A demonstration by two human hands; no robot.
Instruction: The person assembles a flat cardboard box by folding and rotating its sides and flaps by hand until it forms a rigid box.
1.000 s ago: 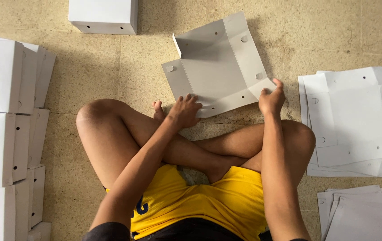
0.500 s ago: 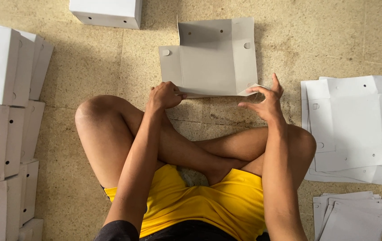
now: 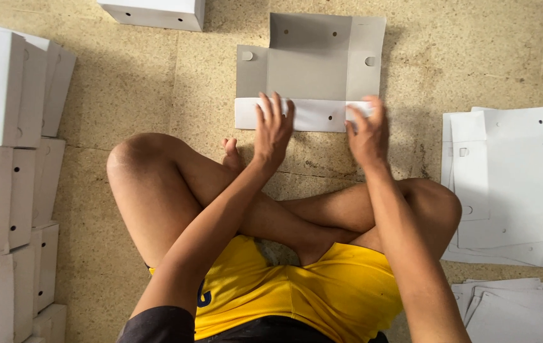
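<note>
A: Fingers first. Left hand [image 3: 273, 129]?

B: Fingers slightly spread, flat, palm down. Fingertips pressing on the near flap [image 3: 303, 115] of the cardboard box blank [image 3: 312, 60]. Not gripping anything.

A: Right hand [image 3: 366, 132]?

B: Same posture. Fingers a little apart, laid flat on the right end of that flap. Nothing clamped between them.

A: State of the flap?

B: White side up, folded back along the near edge of the blank, lying as a long strip. One small hole shows in it between the two hands.

A: And the blank itself?

B: Grey inner face up, on the tiled floor [image 3: 157, 82] straight ahead of the crossed legs [image 3: 220, 197]. Side panels left and right each carry a round hole; two small holes near the far edge. Far side appears raised, though I cannot tell how steeply.

A: Surroundings?

B: Stack of flat white blanks [image 3: 512, 184] on the right, well apart from the hands; a second smaller stack [image 3: 512, 311] nearer the body. Rows of finished white boxes [image 3: 5, 159] along the left. One more white box [image 3: 154, 11] at the top edge. Yellow shorts [image 3: 290, 292] at bottom.
</note>
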